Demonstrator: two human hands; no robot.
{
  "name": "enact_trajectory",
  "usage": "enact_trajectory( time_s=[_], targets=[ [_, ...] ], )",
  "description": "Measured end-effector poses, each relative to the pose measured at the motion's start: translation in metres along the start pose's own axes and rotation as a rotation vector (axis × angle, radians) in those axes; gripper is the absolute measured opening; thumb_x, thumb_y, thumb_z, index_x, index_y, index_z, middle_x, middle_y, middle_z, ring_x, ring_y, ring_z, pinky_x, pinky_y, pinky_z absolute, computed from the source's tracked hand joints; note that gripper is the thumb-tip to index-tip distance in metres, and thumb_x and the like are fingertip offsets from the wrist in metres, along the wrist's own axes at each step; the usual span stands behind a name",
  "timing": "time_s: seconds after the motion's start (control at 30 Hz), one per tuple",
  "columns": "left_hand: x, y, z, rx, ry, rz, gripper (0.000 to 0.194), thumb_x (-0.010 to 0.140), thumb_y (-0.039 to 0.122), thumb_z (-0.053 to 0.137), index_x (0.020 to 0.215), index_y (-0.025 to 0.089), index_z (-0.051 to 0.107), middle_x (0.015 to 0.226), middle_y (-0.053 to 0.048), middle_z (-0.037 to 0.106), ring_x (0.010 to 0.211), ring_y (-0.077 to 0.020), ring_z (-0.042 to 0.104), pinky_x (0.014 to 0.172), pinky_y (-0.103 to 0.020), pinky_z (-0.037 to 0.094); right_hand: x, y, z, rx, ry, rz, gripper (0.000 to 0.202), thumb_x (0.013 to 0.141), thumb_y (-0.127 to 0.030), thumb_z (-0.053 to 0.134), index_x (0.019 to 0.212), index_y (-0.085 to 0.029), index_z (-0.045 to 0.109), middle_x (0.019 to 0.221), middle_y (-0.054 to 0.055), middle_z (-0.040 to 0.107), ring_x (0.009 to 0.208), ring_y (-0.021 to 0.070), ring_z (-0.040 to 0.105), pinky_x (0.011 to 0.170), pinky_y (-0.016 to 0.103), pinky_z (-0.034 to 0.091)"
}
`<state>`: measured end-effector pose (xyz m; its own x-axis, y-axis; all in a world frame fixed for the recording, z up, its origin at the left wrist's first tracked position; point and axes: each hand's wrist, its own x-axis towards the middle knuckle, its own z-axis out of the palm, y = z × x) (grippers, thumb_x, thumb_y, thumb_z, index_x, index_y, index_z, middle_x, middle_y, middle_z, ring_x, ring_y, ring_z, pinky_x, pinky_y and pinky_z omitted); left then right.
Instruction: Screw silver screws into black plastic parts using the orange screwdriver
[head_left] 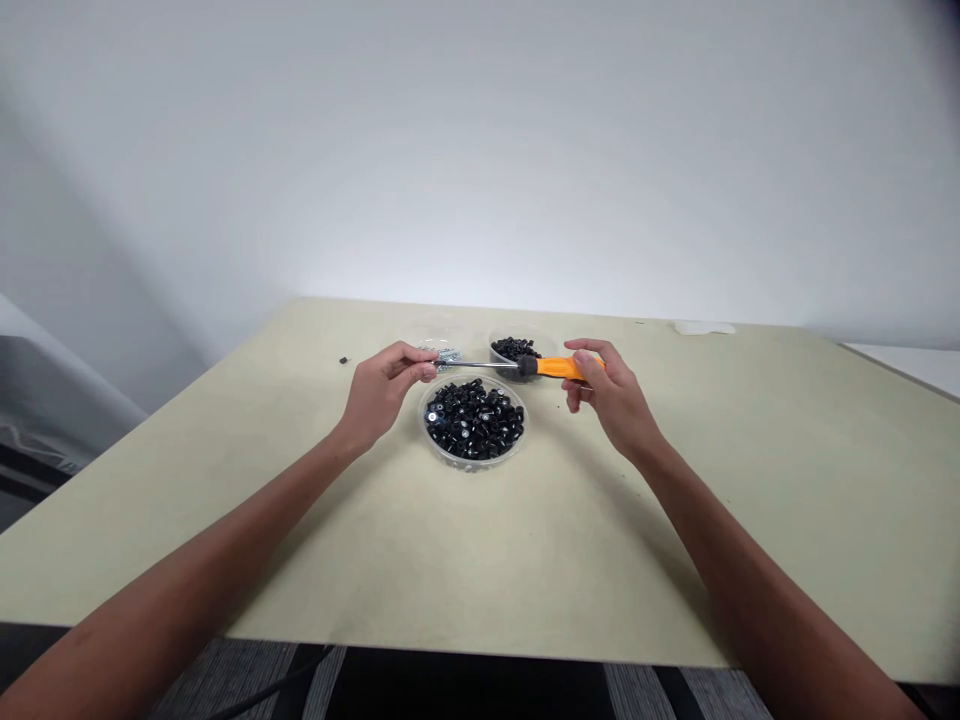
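My right hand (611,395) is wrapped round the orange-and-black handle of a screwdriver (559,367), held level above the bowls. The metal shaft points left. At its tip, the thumb and fingers of my left hand (382,388) are pinched together; a dark bit shows there, but what they hold is mostly hidden. Below the shaft stands a round clear bowl (474,463) full of small black cylindrical parts (472,420), several showing a silvery screw head or metal centre. Behind it, one clear bowl holds silvery screws (448,354) and another holds small black pieces (514,348).
The bowls stand on a pale table (480,560) against a white wall. One loose black piece (343,360) lies left of my left hand. A flat white item (703,327) rests at the back right. Tiny dark specks dot the tabletop near my right forearm.
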<state>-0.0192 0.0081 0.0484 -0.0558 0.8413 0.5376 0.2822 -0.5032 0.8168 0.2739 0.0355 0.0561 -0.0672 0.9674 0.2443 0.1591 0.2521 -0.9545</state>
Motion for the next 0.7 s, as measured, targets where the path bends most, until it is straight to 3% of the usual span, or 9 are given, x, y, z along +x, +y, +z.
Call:
enact_trajectory(
  time_s=[0.07, 0.2, 0.3, 0.4, 0.47, 0.6, 0.7],
  targets=[
    [0.0, 0.0, 0.0, 0.003, -0.004, -0.002, 0.012, 0.086, 0.028, 0.068, 0.089, 0.017, 0.07, 0.092, -0.005, 0.074, 0.082, -0.0176, 0.07, 0.081, -0.031, 0.056, -0.001, 0.0, 0.0, -0.024, -0.011, -0.002, 0.047, 0.09, -0.059, 0.052, 0.121, -0.023, 0.053, 0.082, 0.002, 0.056, 0.062, 0.0083, 0.053, 0.06, 0.025, 0.049],
    [0.001, 0.0, 0.0, 0.027, 0.024, -0.008, 0.012, 0.085, 0.029, 0.069, 0.089, 0.018, 0.069, 0.093, -0.005, 0.074, 0.085, -0.0182, 0.07, 0.083, -0.032, 0.056, 0.0, 0.005, 0.0, 0.138, -0.119, -0.025, 0.049, 0.085, -0.044, 0.064, 0.128, -0.027, 0.047, 0.107, 0.003, 0.057, 0.09, 0.0134, 0.06, 0.075, 0.029, 0.056],
    [0.001, 0.0, -0.002, 0.034, 0.017, -0.011, 0.012, 0.085, 0.03, 0.07, 0.088, 0.018, 0.069, 0.095, -0.005, 0.074, 0.086, -0.0182, 0.07, 0.084, -0.031, 0.056, 0.0, 0.004, 0.003, 0.126, -0.061, -0.029, 0.046, 0.086, -0.044, 0.063, 0.124, -0.025, 0.047, 0.092, 0.001, 0.056, 0.075, 0.0097, 0.058, 0.073, 0.029, 0.055],
    [0.001, 0.0, -0.002, 0.029, 0.008, -0.013, 0.012, 0.085, 0.03, 0.07, 0.088, 0.018, 0.069, 0.095, -0.005, 0.074, 0.086, -0.0178, 0.07, 0.083, -0.031, 0.056, -0.002, 0.0, 0.006, 0.031, 0.012, -0.017, 0.046, 0.089, -0.055, 0.055, 0.12, -0.022, 0.048, 0.078, -0.001, 0.052, 0.058, 0.0072, 0.051, 0.059, 0.026, 0.05],
    [0.001, 0.001, -0.003, 0.033, 0.018, -0.011, 0.012, 0.084, 0.03, 0.07, 0.088, 0.018, 0.069, 0.094, -0.005, 0.074, 0.085, -0.0179, 0.07, 0.083, -0.031, 0.056, -0.003, -0.001, 0.008, 0.017, 0.006, -0.019, 0.05, 0.089, -0.059, 0.053, 0.122, -0.022, 0.047, 0.082, 0.001, 0.054, 0.061, 0.0085, 0.052, 0.056, 0.025, 0.05],
    [0.003, 0.0, -0.004, 0.036, 0.055, -0.018, 0.012, 0.084, 0.029, 0.069, 0.089, 0.018, 0.069, 0.091, -0.005, 0.074, 0.085, -0.0187, 0.07, 0.084, -0.032, 0.056, -0.003, 0.003, 0.009, 0.124, -0.082, -0.049, 0.055, 0.084, -0.048, 0.065, 0.129, -0.025, 0.043, 0.104, 0.004, 0.056, 0.089, 0.0139, 0.059, 0.072, 0.029, 0.056],
    [0.004, 0.001, -0.005, 0.045, 0.073, -0.017, 0.012, 0.084, 0.028, 0.068, 0.091, 0.018, 0.069, 0.089, -0.005, 0.074, 0.085, -0.0191, 0.07, 0.085, -0.033, 0.055, -0.002, 0.004, 0.011, 0.137, -0.039, -0.047, 0.052, 0.084, -0.047, 0.065, 0.125, -0.023, 0.045, 0.093, 0.001, 0.056, 0.075, 0.0097, 0.057, 0.07, 0.027, 0.054]
  ],
)
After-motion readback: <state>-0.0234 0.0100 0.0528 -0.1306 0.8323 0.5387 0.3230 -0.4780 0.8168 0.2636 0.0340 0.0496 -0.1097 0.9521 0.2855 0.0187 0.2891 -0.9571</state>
